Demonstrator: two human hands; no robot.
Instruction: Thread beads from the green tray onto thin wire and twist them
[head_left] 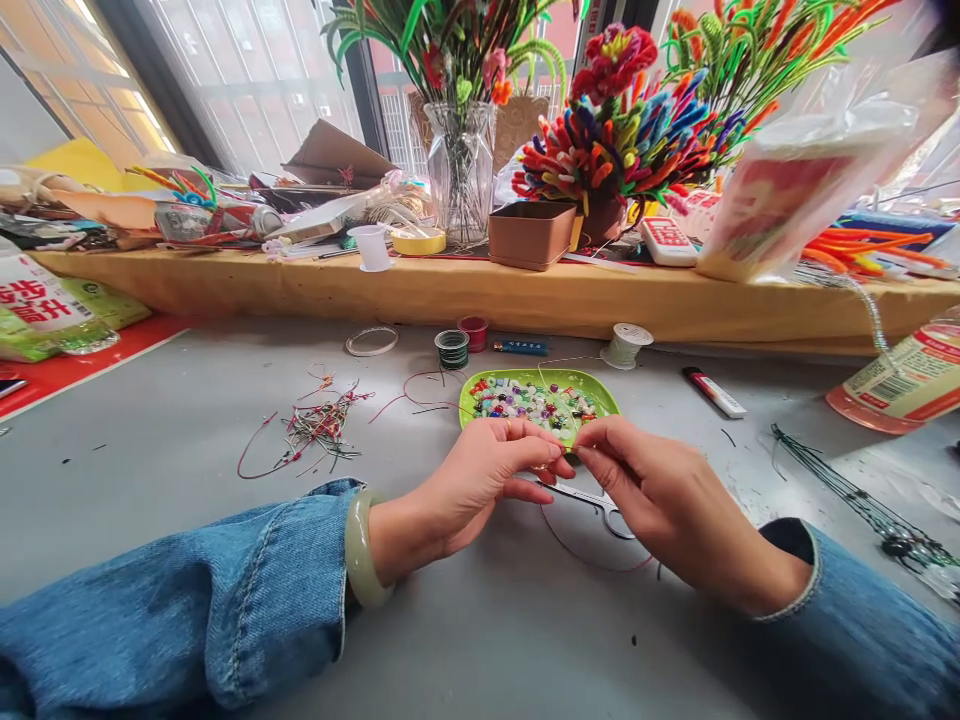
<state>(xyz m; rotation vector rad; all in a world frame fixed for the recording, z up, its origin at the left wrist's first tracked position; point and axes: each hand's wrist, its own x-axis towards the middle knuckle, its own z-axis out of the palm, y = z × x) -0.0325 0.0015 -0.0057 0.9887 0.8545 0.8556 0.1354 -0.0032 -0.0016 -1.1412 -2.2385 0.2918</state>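
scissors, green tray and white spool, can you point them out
Scissors [582, 494]: head view, on the metal near the finger loop
Green tray [610, 405]: head view, on the right rim
White spool [625, 349]: head view, on its middle

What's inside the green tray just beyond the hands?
The green tray holds small beads, white, purple and red among them. The left hand and right hand hide part of its near side; what lies there cannot be seen.
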